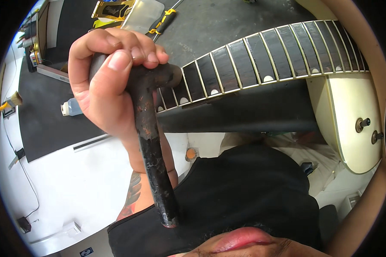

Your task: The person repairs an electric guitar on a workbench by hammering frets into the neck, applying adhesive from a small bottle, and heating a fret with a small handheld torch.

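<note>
My left hand (105,77) is closed around the head of a worn black hammer (152,150), its fingers curled over the top. The hammer's handle hangs down toward my chest, with chipped black coating and reddish patches. Its blunt face lies over the left part of a guitar's dark fretboard (248,58); I cannot tell whether they touch. Metal frets cross the board, and pale half-round markers line its near edge. At the right is the cream guitar body (347,115) with dark knobs. My right forearm (360,205) runs along the right edge, its hand out of view.
A yellow-and-black screwdriver (163,21) lies on the dark worktop beyond my left hand, near a clear plastic sheet (145,15) and packets. A small translucent bottle (73,107) lies at the left. A brush (13,100) and cables are at the far left.
</note>
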A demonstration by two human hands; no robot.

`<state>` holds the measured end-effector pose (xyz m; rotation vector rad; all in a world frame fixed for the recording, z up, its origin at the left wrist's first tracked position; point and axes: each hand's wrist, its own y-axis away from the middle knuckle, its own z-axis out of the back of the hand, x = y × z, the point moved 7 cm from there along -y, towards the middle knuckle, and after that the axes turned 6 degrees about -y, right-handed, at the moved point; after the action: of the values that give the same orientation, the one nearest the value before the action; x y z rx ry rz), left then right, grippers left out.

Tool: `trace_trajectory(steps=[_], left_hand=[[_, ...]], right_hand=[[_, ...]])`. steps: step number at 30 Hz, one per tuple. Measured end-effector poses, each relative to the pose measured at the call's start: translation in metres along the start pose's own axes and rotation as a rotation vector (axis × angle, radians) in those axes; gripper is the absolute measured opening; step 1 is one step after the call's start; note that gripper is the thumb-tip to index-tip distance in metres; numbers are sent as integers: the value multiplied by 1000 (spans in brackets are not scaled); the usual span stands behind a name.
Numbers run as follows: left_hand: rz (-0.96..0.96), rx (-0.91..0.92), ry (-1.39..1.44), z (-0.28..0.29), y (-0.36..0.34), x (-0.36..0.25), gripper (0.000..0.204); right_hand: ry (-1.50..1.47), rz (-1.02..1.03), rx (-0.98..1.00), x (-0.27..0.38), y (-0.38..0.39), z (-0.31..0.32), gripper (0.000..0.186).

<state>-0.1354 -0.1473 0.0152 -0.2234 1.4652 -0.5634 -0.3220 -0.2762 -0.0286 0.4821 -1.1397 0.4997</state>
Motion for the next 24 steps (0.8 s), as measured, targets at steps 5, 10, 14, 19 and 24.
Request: trace_trajectory(steps=[5, 10, 14, 19, 24], left_hand=[[-6, 24, -14, -1, 0, -1, 20], [-35, 86, -25, -6, -1, 4, 21], [18, 93, 3, -5, -5, 7, 21], [12, 110, -22, -5, -7, 5, 21], [-48, 114, -100, -16, -5, 9, 21]], right_hand=[[2, 5, -9, 0, -3, 1, 52], [-8, 3, -9, 0, -8, 4, 52], [-17, 9, -1, 2, -7, 3, 51], [-25, 11, 5, 4, -4, 3, 51], [-22, -8, -17, 0, 0, 5, 51]])
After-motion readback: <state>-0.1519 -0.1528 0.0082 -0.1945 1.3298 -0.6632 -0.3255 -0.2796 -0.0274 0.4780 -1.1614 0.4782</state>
